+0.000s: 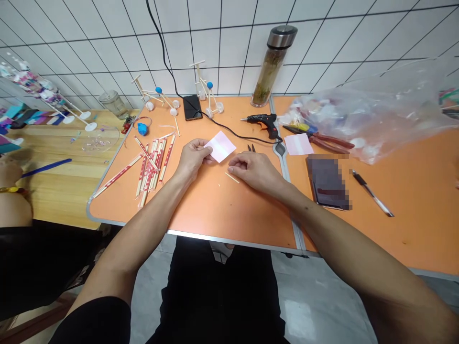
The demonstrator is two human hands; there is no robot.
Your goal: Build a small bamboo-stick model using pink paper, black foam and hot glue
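Note:
My left hand (196, 157) pinches a pale pink square of paper (221, 146) between thumb and fingers, tilted above the table. To its right, my right hand (255, 171) is curled, fingertips drawn together; whatever they may hold is hidden. A short thin wooden stick (232, 177) shows just below those fingertips; I cannot tell whether they touch it. Two dark tool tips (251, 148) poke out behind the right hand. Left of my hands lies a pile of chopsticks in red-and-white wrappers (155, 165).
Behind my hands are a black glue gun (263, 122), its cable, two stick models (210, 98) and a tea bottle (272, 67). On the right sit pink papers (299, 144), pliers (332, 142), a phone (328, 184), a pen (373, 193) and a plastic bag (373, 110). Another person's arm (12, 191) is at left.

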